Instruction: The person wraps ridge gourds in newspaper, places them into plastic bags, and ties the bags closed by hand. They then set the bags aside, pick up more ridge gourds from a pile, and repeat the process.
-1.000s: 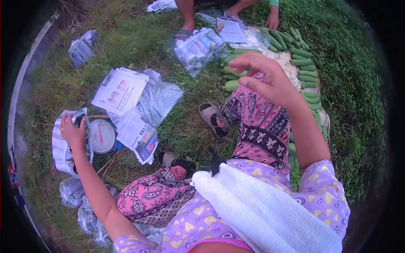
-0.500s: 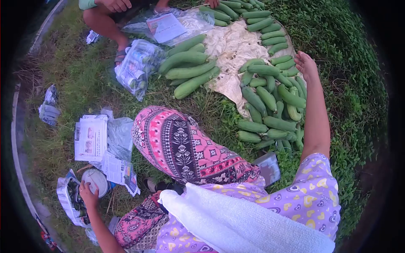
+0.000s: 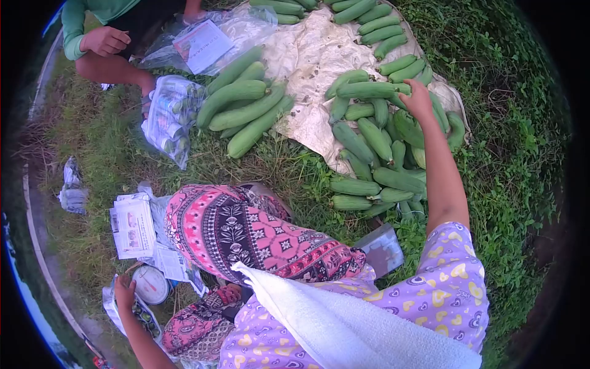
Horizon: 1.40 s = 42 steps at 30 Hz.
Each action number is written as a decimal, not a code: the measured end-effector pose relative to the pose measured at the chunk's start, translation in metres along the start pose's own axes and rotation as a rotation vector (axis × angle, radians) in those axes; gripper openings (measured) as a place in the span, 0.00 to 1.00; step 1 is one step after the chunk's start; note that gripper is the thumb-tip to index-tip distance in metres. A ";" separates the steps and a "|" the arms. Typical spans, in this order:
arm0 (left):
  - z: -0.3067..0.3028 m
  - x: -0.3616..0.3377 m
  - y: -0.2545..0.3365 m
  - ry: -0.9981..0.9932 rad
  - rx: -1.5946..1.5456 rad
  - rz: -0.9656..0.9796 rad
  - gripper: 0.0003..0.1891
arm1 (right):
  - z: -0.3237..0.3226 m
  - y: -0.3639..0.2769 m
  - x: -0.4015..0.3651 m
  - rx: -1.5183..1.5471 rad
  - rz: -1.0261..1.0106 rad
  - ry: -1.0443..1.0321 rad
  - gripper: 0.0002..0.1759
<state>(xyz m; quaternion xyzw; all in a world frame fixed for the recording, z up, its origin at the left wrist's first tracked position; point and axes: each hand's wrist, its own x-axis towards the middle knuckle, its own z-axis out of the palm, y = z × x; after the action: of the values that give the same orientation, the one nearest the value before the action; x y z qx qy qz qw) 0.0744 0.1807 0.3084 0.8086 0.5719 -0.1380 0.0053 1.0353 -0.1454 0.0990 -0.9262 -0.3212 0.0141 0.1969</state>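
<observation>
Several long green gourds lie in a heap on a pale cloth [image 3: 307,67]. My right hand [image 3: 419,101] is at the right end of a gourd [image 3: 367,90] on top of this heap, its thumb and fingers closed around the tip. At the lower left, my left hand [image 3: 125,293] is raised with its fingers apart and nothing visible in them. It is just above an open silvery bag [image 3: 109,305] with small dark green things inside. A round white-lidded tub [image 3: 150,285] stands right beside that hand.
Larger gourds [image 3: 249,114] lie left of the cloth, near a clear bag of wrapped packets [image 3: 169,117]. Newspaper sheets [image 3: 133,229] rest on the grass. Another person's hand [image 3: 106,40] is at the upper left. A grey flat box [image 3: 382,251] sits by my hip.
My right hand has come in over the heap and closed on the gourd's end. My left hand stays near the tub. The whole view has shifted, and more of the other person shows.
</observation>
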 end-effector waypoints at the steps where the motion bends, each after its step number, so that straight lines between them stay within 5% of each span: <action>1: -0.008 0.002 0.012 -0.016 -0.021 -0.019 0.15 | 0.007 -0.015 -0.002 -0.040 -0.050 0.015 0.31; 8: -0.031 0.005 0.033 -0.024 -0.093 -0.019 0.15 | 0.039 -0.063 0.010 -0.452 -0.195 -0.242 0.37; 11: -0.031 -0.011 0.025 -0.112 -0.117 -0.148 0.16 | 0.025 -0.091 0.032 -0.465 -0.113 -0.605 0.37; 14: -0.016 -0.032 0.009 -0.168 -0.292 -0.213 0.17 | 0.023 -0.119 0.046 0.190 0.181 -0.754 0.33; 17: -0.014 -0.040 0.020 -0.232 -0.534 -0.263 0.17 | 0.004 -0.206 0.055 0.464 -0.003 -1.123 0.34; 23: -0.039 -0.013 0.096 0.010 -0.587 0.148 0.27 | -0.025 -0.528 -0.013 0.116 -0.802 -1.354 0.29; 28: 0.009 -0.011 0.070 -0.086 -0.676 0.222 0.32 | 0.017 -0.756 -0.179 -0.213 -1.725 -1.039 0.29; 31: 0.072 -0.034 0.010 -0.069 -0.866 -0.048 0.30 | 0.066 -0.829 -0.272 -0.320 -2.035 -0.906 0.28; 33: 0.138 -0.070 -0.012 -0.042 -0.662 -0.251 0.24 | 0.120 -0.855 -0.321 -0.417 -2.225 -0.859 0.29; 35: 0.197 -0.107 -0.008 -0.168 -0.682 -0.351 0.23 | 0.152 -0.866 -0.383 -0.735 -2.266 -0.834 0.28; 37: 0.255 -0.135 0.010 -0.163 -0.638 -0.361 0.24 | 0.190 -0.862 -0.440 -1.126 -2.374 -0.567 0.16; 42: 0.317 -0.151 0.041 -0.003 -0.413 -0.373 0.22 | 0.325 -0.822 -0.496 -1.026 -2.258 -0.663 0.12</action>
<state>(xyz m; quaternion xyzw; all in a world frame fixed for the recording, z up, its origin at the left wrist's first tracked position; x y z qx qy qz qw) -0.0030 -0.0260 0.0318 0.6708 0.7270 -0.0181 0.1453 0.1077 0.2613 0.0571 -0.0636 -0.9263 -0.0559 -0.3671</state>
